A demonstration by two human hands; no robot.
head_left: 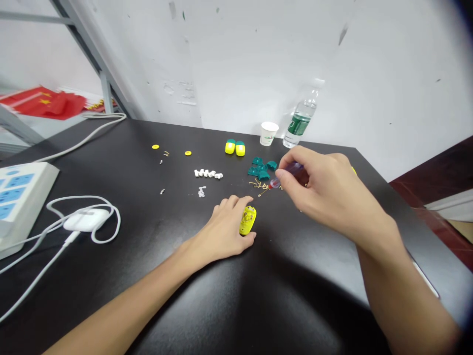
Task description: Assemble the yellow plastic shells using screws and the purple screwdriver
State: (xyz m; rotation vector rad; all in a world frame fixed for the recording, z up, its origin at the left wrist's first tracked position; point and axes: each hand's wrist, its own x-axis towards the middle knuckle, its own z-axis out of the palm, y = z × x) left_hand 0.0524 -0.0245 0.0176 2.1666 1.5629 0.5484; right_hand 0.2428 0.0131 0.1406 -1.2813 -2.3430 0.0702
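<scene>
My left hand [225, 228] rests on the black table [155, 296] and pinches a small yellow plastic casing [247, 220] between thumb and fingers. My right hand [321, 190] hovers just beyond it, fingers closed on a small screwdriver with a clear purple handle [286, 173], its tip pointing down toward a scatter of tiny brass parts [260, 186]. Several teal plastic pieces [261, 167] lie right behind that tip.
Two yellow-and-green casings [235, 147], a row of white pieces [208, 173] and two yellow discs [155, 147] lie farther back. A paper cup [268, 133] and water bottle [301, 121] stand by the wall. A power strip [18, 197] and white charger with cable [86, 219] occupy the left.
</scene>
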